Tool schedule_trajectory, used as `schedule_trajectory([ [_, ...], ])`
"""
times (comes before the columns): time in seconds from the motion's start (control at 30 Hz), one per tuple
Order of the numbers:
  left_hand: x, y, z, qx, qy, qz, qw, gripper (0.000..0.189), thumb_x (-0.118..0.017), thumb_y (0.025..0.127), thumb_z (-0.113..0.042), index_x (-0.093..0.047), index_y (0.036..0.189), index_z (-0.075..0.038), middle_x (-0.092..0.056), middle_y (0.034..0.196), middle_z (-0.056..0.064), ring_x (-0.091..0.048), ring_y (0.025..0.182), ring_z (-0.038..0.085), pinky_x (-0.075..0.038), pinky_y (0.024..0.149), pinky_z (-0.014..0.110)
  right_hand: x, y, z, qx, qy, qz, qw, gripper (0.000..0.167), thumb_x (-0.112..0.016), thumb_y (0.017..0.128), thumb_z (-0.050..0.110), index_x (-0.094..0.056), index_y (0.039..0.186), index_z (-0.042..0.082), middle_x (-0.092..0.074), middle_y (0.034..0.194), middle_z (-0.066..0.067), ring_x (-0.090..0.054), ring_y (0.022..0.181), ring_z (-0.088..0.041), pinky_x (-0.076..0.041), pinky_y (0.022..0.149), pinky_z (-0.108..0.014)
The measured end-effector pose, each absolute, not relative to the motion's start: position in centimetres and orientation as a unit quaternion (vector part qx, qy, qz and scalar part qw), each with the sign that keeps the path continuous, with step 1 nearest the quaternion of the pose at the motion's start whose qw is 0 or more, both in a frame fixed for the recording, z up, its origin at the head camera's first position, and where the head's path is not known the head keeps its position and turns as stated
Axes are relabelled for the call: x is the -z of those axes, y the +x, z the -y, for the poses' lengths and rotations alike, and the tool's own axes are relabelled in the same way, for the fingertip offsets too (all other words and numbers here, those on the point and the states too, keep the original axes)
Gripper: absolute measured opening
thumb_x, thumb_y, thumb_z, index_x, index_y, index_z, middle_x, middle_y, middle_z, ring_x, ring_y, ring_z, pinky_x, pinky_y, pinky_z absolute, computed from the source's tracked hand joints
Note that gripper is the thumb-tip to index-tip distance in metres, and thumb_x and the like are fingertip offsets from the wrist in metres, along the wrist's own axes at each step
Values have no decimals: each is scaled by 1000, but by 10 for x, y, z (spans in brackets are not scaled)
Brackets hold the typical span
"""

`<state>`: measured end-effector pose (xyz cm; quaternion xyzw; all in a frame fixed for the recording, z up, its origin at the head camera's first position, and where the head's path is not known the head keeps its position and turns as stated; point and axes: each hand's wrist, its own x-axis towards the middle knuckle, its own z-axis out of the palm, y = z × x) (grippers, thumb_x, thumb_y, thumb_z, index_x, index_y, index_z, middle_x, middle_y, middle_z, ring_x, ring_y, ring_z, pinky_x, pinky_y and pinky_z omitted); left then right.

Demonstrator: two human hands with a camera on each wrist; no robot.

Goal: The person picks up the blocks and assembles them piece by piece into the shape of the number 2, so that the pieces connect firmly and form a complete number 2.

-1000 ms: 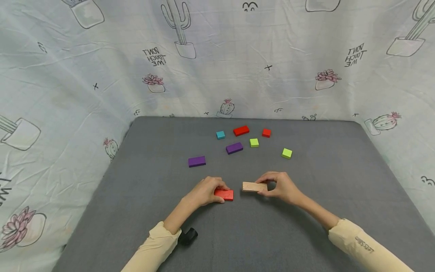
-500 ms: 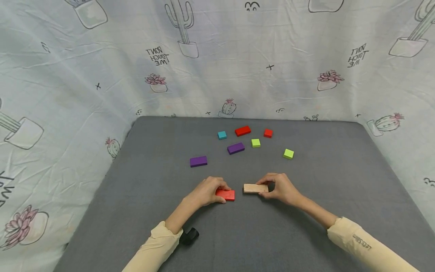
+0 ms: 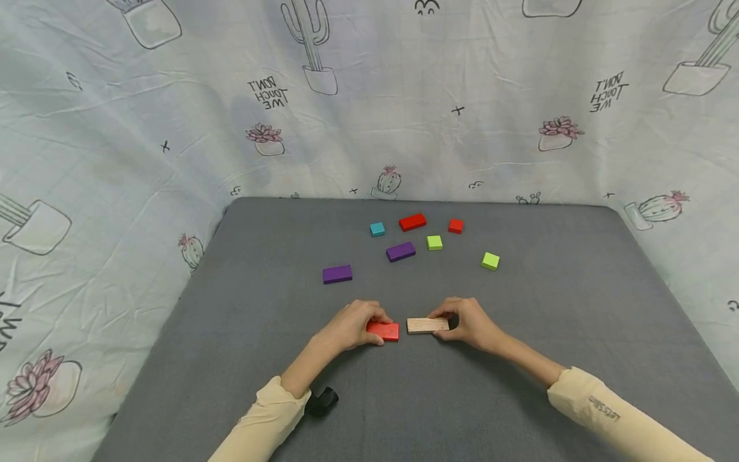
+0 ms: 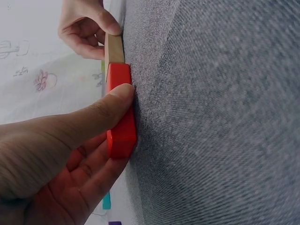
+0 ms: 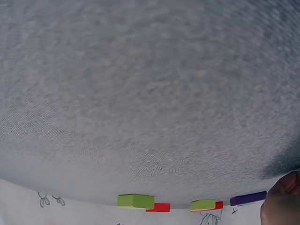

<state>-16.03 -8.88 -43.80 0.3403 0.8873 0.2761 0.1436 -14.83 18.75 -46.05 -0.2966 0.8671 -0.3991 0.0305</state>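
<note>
My left hand pinches a red rectangular block between thumb and fingers, low at the grey cloth-covered table. In the left wrist view the thumb presses the near side of that red block. To its right, my right hand holds a plain wooden block by its right end. A narrow gap parts the two blocks in the head view. Only an edge of the right hand enters the right wrist view, and the wooden block is out of sight there.
Beyond the hands lie two purple blocks, a blue cube, a long red block, a small red block and two green blocks. A black object lies beside the left sleeve. A patterned curtain hangs behind the table.
My right hand has brought the wooden block left and slightly nearer to me, narrowing the gap to the red block. The left hand stays in place with its red block.
</note>
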Motion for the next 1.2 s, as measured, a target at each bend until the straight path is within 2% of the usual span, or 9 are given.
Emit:
schedule_trajectory([
  [0.43, 434, -161, 87, -273, 324, -892, 159, 33, -83, 73, -16, -74, 104, -8, -66, 95, 1, -57, 81, 11, -47, 72, 26, 457, -150, -175, 405, -297, -863, 60, 21, -80, 75, 1, -75, 95, 7, -67, 86, 3, -56, 75, -8, -50, 66, -26],
  [0.73, 431, -162, 89, -277, 325, -890, 158, 32, -84, 73, -15, -74, 102, -8, -66, 94, 1, -56, 78, 10, -47, 70, 25, 453, -154, -172, 395, -297, -866, 75, 23, -82, 74, 7, -75, 96, 7, -68, 88, 2, -58, 76, -7, -52, 67, -27],
  [1.03, 430, -163, 90, -282, 328, -888, 157, 31, -84, 73, -14, -74, 101, -8, -66, 93, 1, -56, 78, 10, -46, 69, 25, 451, -157, -158, 380, -356, -852, 54, 37, -85, 71, 19, -73, 103, 5, -71, 96, -2, -62, 84, -11, -50, 70, -28],
  [1.2, 431, -162, 89, -281, 333, -886, 157, 30, -84, 73, -14, -74, 100, -7, -66, 94, 2, -57, 79, 12, -46, 70, 25, 454, -158, -142, 374, -385, -843, 34, 40, -85, 70, 19, -72, 103, 1, -71, 95, -5, -64, 86, -14, -52, 74, -28],
])
